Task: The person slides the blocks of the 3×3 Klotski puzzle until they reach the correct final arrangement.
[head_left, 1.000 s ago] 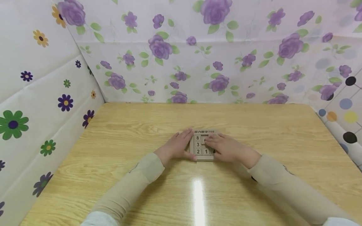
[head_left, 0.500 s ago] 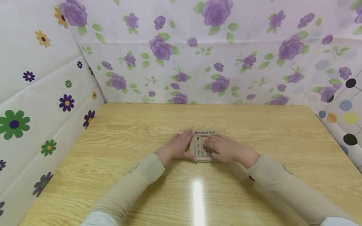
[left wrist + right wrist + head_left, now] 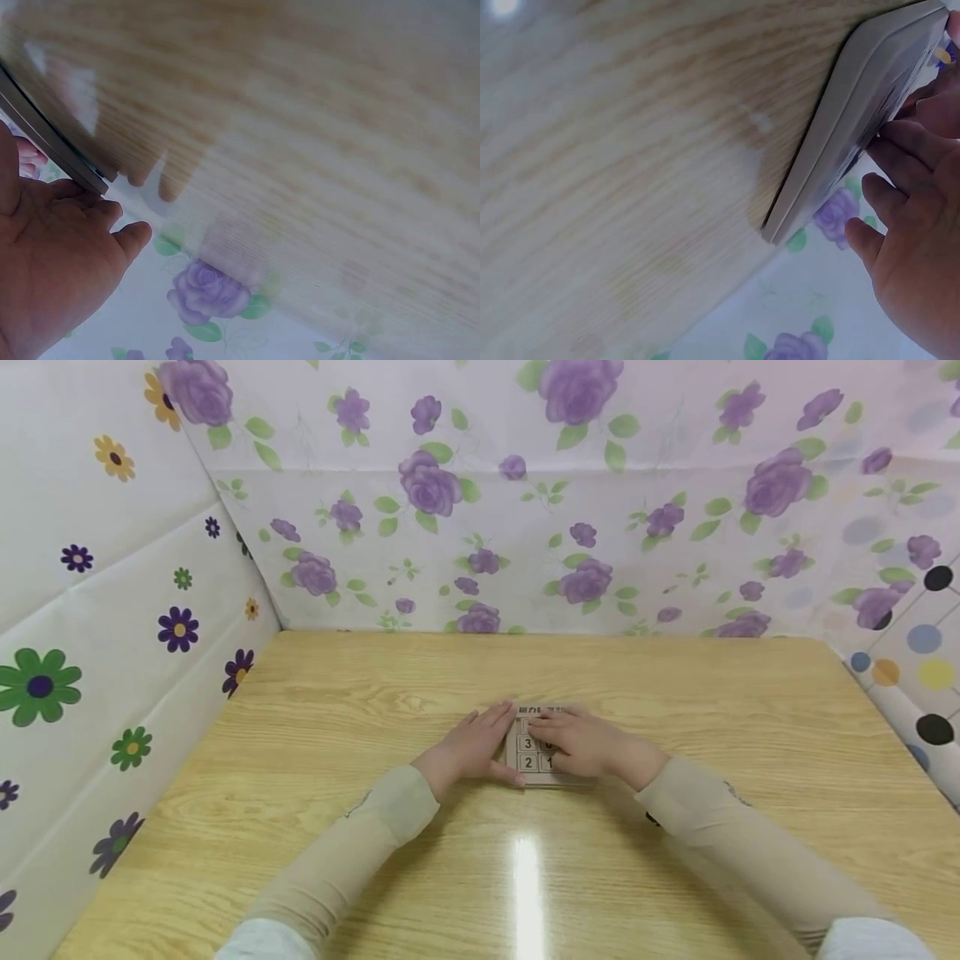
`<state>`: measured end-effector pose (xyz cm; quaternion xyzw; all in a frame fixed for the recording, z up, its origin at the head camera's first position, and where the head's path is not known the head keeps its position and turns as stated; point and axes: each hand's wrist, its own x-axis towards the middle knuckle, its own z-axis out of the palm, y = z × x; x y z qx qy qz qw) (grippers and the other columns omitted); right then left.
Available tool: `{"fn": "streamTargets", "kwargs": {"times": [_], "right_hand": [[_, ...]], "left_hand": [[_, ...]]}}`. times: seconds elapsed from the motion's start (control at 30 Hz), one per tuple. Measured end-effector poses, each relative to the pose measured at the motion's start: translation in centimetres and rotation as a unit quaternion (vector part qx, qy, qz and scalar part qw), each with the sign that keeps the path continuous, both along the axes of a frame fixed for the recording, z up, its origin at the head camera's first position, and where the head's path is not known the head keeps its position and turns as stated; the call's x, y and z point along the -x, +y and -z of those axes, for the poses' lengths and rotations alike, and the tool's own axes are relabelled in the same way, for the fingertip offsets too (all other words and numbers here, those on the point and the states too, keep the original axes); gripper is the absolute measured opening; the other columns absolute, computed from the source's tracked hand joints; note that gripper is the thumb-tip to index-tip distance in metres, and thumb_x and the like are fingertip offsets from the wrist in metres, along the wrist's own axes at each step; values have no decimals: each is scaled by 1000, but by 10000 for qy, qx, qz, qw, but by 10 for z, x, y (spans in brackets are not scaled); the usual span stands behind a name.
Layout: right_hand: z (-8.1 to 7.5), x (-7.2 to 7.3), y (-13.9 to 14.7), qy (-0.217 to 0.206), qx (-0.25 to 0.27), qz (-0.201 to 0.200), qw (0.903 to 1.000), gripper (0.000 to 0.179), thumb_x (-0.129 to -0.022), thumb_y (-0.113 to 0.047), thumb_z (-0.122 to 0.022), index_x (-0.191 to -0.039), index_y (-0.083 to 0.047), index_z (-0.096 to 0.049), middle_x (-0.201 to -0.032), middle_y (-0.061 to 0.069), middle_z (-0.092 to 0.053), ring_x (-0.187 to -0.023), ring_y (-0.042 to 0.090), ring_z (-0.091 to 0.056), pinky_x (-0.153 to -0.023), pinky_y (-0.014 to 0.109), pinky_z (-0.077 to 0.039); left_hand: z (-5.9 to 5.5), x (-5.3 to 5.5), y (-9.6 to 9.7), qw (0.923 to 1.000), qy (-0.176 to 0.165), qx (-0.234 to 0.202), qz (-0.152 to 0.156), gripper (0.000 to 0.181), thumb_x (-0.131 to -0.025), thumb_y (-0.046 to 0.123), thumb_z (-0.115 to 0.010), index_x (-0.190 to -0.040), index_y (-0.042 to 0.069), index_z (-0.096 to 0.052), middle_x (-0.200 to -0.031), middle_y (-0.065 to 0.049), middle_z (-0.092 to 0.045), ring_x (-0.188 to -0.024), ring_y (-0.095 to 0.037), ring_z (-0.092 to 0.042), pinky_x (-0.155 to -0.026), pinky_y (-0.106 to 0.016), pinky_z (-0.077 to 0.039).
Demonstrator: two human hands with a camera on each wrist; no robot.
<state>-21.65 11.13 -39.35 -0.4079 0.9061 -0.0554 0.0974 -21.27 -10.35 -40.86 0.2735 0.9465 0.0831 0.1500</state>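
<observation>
A sliding number puzzle (image 3: 528, 781) lies flat on the table, with tiles 3, 2 and 1 readable. A tile in the middle row, partly hidden, looks like a 6. My left hand (image 3: 471, 747) holds the puzzle's left side, thumb at the lower corner and fingertips at the upper one. Over the board lies my right hand (image 3: 588, 743), its extended fingertips on the upper left tiles; it covers the right part. The right wrist view shows the puzzle's edge (image 3: 817, 150) with the right hand's fingers on its face. In the left wrist view, left fingers touch the frame (image 3: 52, 139).
The wood-grain table (image 3: 375, 693) surrounds the puzzle, with a bright light reflection in front of it. A flowered sheet (image 3: 480, 510) hangs behind, and another patterned sheet (image 3: 112, 652) stands on the left. A dotted sheet (image 3: 926, 677) is at the right.
My right hand has shifted left across the tiles, its fingertips now over the upper left tile. The 6 tile appears lower, in the middle row. My left hand stays in place.
</observation>
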Motion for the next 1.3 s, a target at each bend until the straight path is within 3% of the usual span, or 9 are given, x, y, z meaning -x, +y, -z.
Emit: {"fn": "streamTargets", "kwargs": {"times": [0.43, 0.87, 1.3], "right_hand": [[-2, -1, 17, 150, -111, 109, 9998, 51, -92, -19, -49, -141, -4, -45, -146, 12, -43, -141, 32, -31, -117, 51, -19], [0, -25, 7, 210, -124, -357, 9991, 53, -92, -20, -49, -142, -4, -43, -149, 13, -40, -141, 30, -31, -117, 49, -21], [4, -8, 1, 307, -79, -223, 9992, 57, -90, -20, -49, -142, 1, -41, -149, 14, -39, -140, 33, -31, -117, 52, -19]], "left_hand": [[0, 0, -1, 10000, 70, -11, -30, 114, -74, 66, -65, -153, 5, -9, -161, -10, -6, -148, -24, -7, -120, -45, -11], [1, 1, 0, 10000, 49, -13, -5, 114, -74, 66, -65, -153, 5, -8, -161, -10, -5, -148, -24, -7, -120, -45, -12], [3, 2, -1, 10000, -43, 19, -38, 115, -74, 68, -63, -153, 7, -6, -161, -8, -3, -148, -21, -5, -120, -45, -12]]}}
